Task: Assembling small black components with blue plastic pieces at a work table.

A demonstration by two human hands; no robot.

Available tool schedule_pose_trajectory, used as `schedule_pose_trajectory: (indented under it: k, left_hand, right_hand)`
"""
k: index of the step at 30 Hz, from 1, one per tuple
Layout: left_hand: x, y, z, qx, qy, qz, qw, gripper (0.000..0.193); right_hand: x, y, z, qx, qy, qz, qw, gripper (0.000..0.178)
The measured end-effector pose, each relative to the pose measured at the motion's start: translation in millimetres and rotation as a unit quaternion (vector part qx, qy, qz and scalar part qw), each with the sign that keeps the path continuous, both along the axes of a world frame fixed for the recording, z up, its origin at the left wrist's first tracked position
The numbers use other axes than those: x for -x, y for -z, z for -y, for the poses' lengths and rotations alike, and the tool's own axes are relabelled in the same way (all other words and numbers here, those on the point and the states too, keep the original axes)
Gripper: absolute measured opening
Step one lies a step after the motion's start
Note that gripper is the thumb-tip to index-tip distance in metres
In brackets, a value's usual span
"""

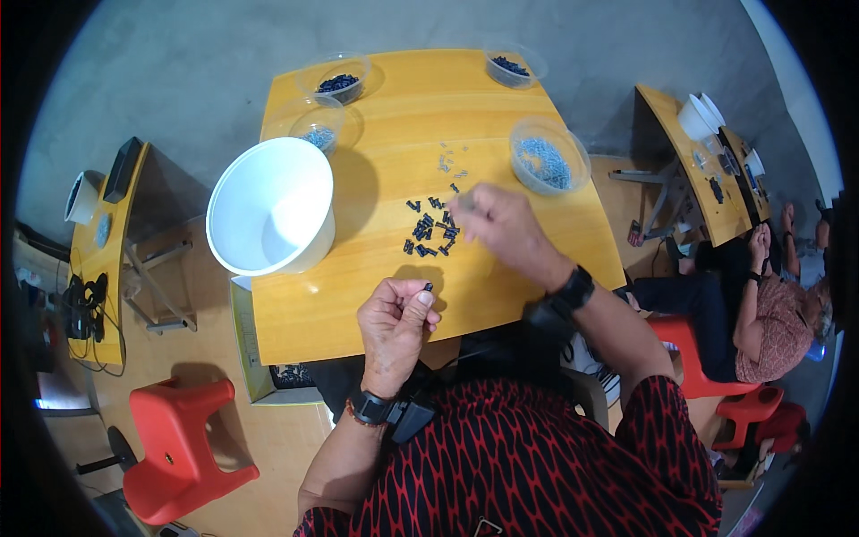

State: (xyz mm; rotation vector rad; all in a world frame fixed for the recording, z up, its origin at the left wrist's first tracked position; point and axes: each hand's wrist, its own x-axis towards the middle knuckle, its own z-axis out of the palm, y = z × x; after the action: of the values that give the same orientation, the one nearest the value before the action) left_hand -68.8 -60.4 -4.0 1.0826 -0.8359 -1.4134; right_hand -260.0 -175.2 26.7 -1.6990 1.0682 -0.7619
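Note:
My left hand (394, 327) is closed above the near part of the yellow table (376, 192), pinching a small black plastic piece (428, 286) between thumb and fingers. My right hand (506, 224) hovers at the right side of a loose pile of small black parts (422, 231). Its fingertips are smeared by motion, so whether they grip anything does not show. Beyond the pile lie several tiny silvery pieces (445, 163). Nearest to my right hand on its far side is a clear tub (543, 166) of small silvery metal parts.
A large white bucket (309, 233) stands tilted at the table's left. Clear tubs with black parts sit at the far left (340, 83) and far right (511, 66); another (319, 136) holds silvery parts. A red stool (170, 447) is at lower left; a seated person (778, 331) is at right.

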Motion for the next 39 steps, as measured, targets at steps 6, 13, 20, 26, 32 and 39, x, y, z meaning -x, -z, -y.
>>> schedule_pose_trajectory:
  k: [6, 13, 20, 26, 32, 39]
  left_hand:
    - [0.2, -0.1, 0.5, -0.003, 0.005, 0.012, 1.000, 0.010]
    - [-0.7, -7.0, 0.0, -0.007, 0.012, 0.009, 1.000, 0.011]
    - [-3.0, 0.3, 0.6, 0.002, 0.011, -0.011, 1.000, 0.012]
    - [-5.5, 2.2, 3.6, 0.015, 0.026, -0.031, 0.999, 0.012]
    - [-6.2, 3.1, 3.8, 0.025, 0.032, -0.040, 0.998, 0.013]
    - [-6.5, 1.0, 4.2, 0.021, 0.035, -0.057, 0.998, 0.013]
  right_hand:
    - [4.2, 14.5, 48.3, 0.262, 0.084, -0.161, 0.948, 0.011]
    - [0.4, 8.1, 54.5, 0.289, -0.013, -0.244, 0.926, 0.010]
    - [3.2, -10.5, 10.8, 0.020, 0.030, -0.049, 0.998, 0.013]
    - [-14.0, -5.5, -38.3, -0.113, -0.029, 0.150, 0.982, 0.015]
    - [-17.1, 5.1, -42.6, -0.092, -0.042, 0.155, 0.983, 0.015]
    - [-19.6, 10.3, -46.2, -0.040, -0.068, 0.181, 0.980, 0.015]
